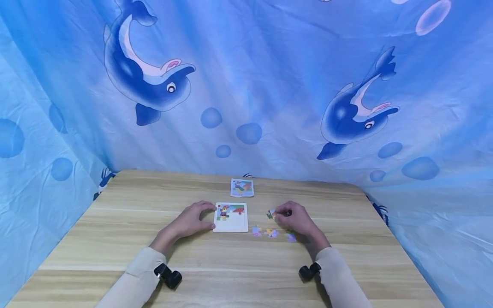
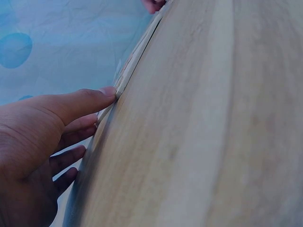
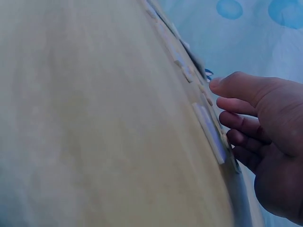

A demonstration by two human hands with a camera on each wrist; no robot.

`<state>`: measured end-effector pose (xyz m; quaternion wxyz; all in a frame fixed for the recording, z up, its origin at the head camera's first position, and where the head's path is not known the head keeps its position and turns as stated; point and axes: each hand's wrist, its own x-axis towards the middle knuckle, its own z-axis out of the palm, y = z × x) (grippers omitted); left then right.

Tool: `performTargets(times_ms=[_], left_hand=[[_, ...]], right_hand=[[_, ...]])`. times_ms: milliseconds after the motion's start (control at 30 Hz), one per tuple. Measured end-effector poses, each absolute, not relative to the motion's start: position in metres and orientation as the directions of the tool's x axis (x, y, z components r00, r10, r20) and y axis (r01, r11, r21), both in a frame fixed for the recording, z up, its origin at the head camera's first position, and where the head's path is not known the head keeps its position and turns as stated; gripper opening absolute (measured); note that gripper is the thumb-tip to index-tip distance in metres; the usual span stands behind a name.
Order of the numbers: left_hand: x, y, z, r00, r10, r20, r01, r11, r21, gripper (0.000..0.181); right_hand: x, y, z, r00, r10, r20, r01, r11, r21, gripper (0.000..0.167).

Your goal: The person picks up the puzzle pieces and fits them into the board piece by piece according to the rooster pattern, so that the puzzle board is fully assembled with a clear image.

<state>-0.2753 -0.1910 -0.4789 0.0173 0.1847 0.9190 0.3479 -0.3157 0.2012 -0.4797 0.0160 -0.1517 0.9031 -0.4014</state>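
Observation:
A white square puzzle board (image 1: 238, 222) lies on the table, its upper and left parts filled with colourful pieces. My left hand (image 1: 192, 219) rests at its left side, thumb and forefinger apart along the edge; in the left wrist view, the thumb (image 2: 102, 94) touches that edge. To the board's right, my right hand (image 1: 295, 217) pinches a multicoloured puzzle piece (image 1: 271, 214) at its thumb and forefinger tips. In the right wrist view, the grip itself is unclear. Loose puzzle pieces lie nearby: a pinkish-purple one (image 1: 256, 231), an orange-and-purple one (image 1: 271, 233) and a green-and-purple one (image 1: 291, 237).
Behind the board lies a small picture card (image 1: 242, 188) with a similar coloured design. The wooden table (image 1: 215, 269) ends at a blue curtain (image 1: 262, 94) printed with dolphins. Another dark-green piece (image 1: 289, 212) shows partly beneath the right hand.

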Motion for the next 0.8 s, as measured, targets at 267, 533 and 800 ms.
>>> performTargets(times_ms=[267,533,800], left_hand=[[-0.2753,-0.1912,-0.4807,-0.933,0.347,0.094,0.321,0.687,0.651,0.055],[-0.2739,-0.1907,-0.4791,-0.934,0.347,0.091,0.318,0.685,0.655,0.055],[-0.2737,-0.1909,-0.4793,-0.933,0.349,0.084,0.313,0.677,0.666,0.055]], right_hand=[[-0.3205,0.1983,-0.4891,-0.953,-0.281,0.110,-0.272,0.643,-0.716,0.024],[-0.3189,0.1938,-0.4881,-0.957,-0.268,0.112,-0.263,0.641,-0.721,0.021],[-0.3213,0.1968,-0.4904,-0.952,-0.279,0.128,-0.285,0.651,-0.704,0.020]])
